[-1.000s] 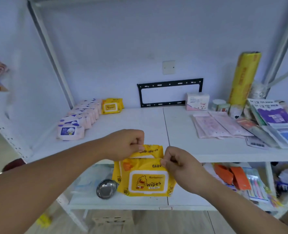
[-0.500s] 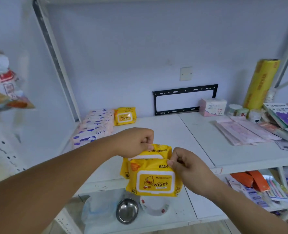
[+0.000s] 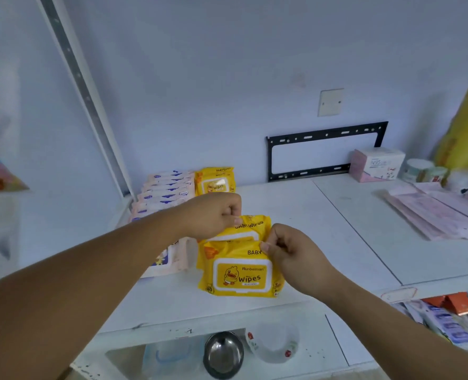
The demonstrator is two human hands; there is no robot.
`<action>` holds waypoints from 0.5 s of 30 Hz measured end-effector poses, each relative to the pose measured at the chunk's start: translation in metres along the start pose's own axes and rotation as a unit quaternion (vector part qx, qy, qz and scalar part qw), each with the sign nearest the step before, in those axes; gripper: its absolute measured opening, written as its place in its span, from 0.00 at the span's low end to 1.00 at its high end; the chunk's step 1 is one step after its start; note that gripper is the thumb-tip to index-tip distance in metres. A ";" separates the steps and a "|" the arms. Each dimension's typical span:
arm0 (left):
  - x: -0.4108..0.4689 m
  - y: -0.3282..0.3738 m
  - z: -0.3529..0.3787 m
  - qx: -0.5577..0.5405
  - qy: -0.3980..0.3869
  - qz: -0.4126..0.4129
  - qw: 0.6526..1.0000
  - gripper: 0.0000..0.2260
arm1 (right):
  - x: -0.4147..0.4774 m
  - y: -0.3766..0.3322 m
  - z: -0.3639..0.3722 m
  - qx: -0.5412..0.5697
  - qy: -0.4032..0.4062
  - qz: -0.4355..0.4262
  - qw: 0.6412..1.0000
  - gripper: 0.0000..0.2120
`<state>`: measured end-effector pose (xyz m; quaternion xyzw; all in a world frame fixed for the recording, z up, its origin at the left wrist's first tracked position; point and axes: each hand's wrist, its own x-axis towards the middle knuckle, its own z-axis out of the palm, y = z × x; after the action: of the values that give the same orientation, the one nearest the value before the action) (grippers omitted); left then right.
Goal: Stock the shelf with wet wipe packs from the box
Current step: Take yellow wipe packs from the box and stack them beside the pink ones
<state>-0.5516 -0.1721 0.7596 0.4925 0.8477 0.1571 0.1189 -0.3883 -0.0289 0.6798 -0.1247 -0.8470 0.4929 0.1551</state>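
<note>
Two yellow duck-print wet wipe packs hang upright over the white shelf point(image 3: 323, 215). My right hand point(image 3: 290, 253) pinches the top edge of the front pack point(image 3: 241, 272). Behind it, my left hand point(image 3: 213, 215) pinches the top of the rear pack point(image 3: 250, 224). A third yellow pack point(image 3: 215, 182) stands at the back of the shelf. To its left runs a row of pink wet wipe packs point(image 3: 167, 187) toward the shelf front. The box is out of view.
A black metal bracket point(image 3: 326, 152) leans on the wall. A pink N95 box point(image 3: 375, 164), small jars, flat pink packets point(image 3: 432, 212) and a yellow film roll point(image 3: 465, 124) fill the right side. A steel bowl point(image 3: 223, 355) sits on the lower shelf.
Both hands have carried the two yellow packs up and forward, from in front of the lower shelf to over the upper shelf. The view has shifted left and closer.
</note>
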 end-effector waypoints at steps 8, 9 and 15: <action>0.104 -0.044 -0.001 0.025 -0.011 -0.031 0.999 0.08 | 0.110 0.055 -0.002 0.017 0.001 0.015 1.000 0.12; 0.115 -0.053 -0.002 0.031 -0.014 -0.037 0.999 0.08 | 0.124 0.060 -0.001 0.016 -0.004 0.013 1.000 0.12; 0.160 -0.097 -0.006 0.033 0.012 -0.055 0.998 0.07 | 0.189 0.080 0.011 0.014 -0.018 -0.009 1.000 0.12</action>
<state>-0.7091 -0.0781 0.7207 0.4472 0.8793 0.1285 0.1012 -0.5617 0.0695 0.6316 -0.1055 -0.8439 0.5054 0.1460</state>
